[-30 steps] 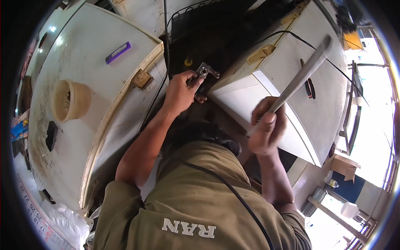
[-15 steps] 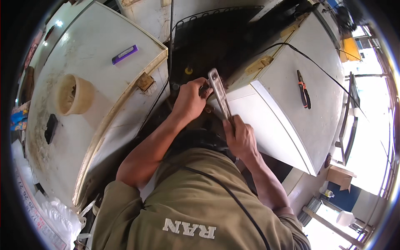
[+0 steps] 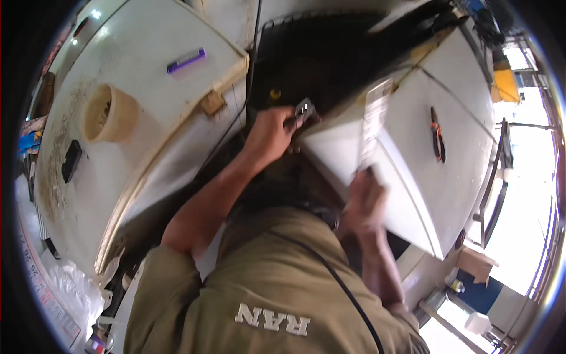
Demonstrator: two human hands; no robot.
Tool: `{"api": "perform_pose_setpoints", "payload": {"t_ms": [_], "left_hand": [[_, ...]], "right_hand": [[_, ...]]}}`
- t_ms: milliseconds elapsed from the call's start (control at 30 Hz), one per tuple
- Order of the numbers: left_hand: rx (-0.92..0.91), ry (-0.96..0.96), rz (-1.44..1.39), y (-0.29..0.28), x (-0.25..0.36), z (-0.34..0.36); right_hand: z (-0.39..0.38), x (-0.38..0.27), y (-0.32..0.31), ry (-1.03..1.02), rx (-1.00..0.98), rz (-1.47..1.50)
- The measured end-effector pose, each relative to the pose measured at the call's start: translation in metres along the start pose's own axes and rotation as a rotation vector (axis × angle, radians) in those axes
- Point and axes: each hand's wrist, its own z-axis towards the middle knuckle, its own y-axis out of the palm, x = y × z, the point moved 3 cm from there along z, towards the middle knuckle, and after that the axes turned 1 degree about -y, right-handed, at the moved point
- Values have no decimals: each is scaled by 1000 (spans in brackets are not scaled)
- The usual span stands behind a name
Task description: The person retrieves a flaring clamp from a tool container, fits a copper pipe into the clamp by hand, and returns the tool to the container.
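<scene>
My left hand (image 3: 270, 133) is closed around a small silver metal piece (image 3: 305, 109). It sits at the fingertips, above the dark gap between two white boxes, and its kind is unclear. My right hand (image 3: 364, 199), blurred by motion, grips the lower end of a long flat silver metal bar tool (image 3: 375, 121). That bar points upward in front of the right-hand white box (image 3: 339, 150), apart from my left hand. Pliers with black and orange handles (image 3: 437, 135) lie on top of this box.
On the left white box (image 3: 171, 100) are a cream plastic tub (image 3: 109, 113) with small things inside, a purple slim box (image 3: 186, 61) and a black object (image 3: 71, 160). A black cable (image 3: 333, 272) runs across my shirt. A cardboard box (image 3: 476, 264) stands lower right.
My right hand has swung the metal bar right, away from my left hand. The small metal piece at my left fingertips now shows. The whole view has shifted slightly.
</scene>
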Motion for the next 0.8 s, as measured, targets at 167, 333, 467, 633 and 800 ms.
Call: {"api": "perform_pose_setpoints", "payload": {"t_ms": [167,333,467,633,800], "left_hand": [[-174,-302,-222,1,10,7],[-165,-269,-189,-2,12,8],[-169,-199,-11,-5,13,9],[-227,-362,-126,-7,17,2],[-238,-205,106,-8,18,0]], "right_hand": [[28,-65,-47,-201,257,542],[9,-15,26,40,-227,44],[4,14,45,17,-320,-65],[-3,-15,5,-125,-7,506],[-8,27,41,65,-270,15]]}}
